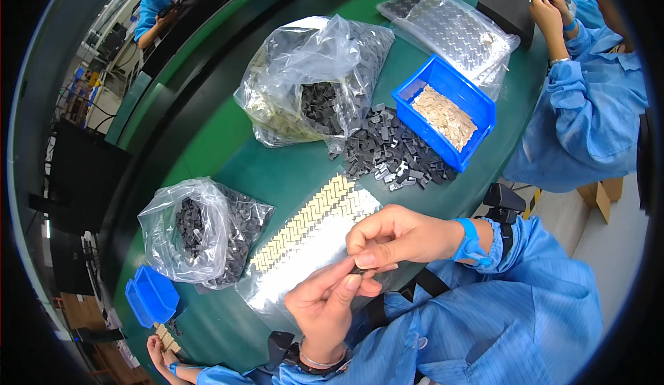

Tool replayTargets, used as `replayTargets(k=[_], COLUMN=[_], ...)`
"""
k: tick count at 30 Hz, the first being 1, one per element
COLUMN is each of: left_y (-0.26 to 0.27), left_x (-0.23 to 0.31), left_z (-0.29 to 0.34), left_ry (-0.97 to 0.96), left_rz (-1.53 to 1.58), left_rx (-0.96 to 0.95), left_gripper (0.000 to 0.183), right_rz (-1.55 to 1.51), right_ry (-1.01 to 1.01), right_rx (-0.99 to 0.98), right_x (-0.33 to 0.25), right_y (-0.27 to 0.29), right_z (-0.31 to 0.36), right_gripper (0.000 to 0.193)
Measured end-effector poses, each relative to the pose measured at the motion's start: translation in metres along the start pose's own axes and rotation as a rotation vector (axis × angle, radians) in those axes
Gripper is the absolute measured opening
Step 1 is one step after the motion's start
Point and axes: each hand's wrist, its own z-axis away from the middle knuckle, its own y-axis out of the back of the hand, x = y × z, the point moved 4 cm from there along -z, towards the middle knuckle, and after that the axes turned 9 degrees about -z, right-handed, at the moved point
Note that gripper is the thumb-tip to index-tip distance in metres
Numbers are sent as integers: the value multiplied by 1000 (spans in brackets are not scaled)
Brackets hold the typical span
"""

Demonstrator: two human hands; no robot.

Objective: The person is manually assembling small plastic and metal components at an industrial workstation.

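My left hand [325, 303] and my right hand [408, 236] meet in front of me, fingertips pinched together. Between them is a small dark piece [357, 270], mostly covered by the fingers; its exact kind cannot be made out. Under and beyond my hands lies a clear plastic sheet [277, 289], with rows of small beige rectangular pieces [302, 222] laid in a slanted pattern on its far left part. Past my right hand, a loose heap of small black rectangular parts [391, 151] is spread on the green table [238, 330].
A blue bin [477, 116] of beige chips stands beside the heap. Two clear bags [277, 105] [207, 264] hold black parts. Bagged trays [443, 29] and a black box [507, 10] lie at the far right. A smaller blue bin [153, 296] is at left. Co-workers' hands [550, 15] [160, 354] work nearby.
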Motion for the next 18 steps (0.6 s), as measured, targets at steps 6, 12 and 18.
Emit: replayTargets(k=[6,12,18], left_y=[-16,-21,-20], left_x=[-9,-15,-18], left_z=[7,9,11], left_ry=[348,558,613], left_rz=[717,1044,1085], left_rx=[253,207,252], left_gripper=[22,25,22], right_rz=[53,763,836], right_ry=[279,619,669], right_rx=[17,-7,-64], right_x=[9,-6,-11], right_y=[-2,6,5], right_z=[-5,-2,1], right_gripper=[20,15,15])
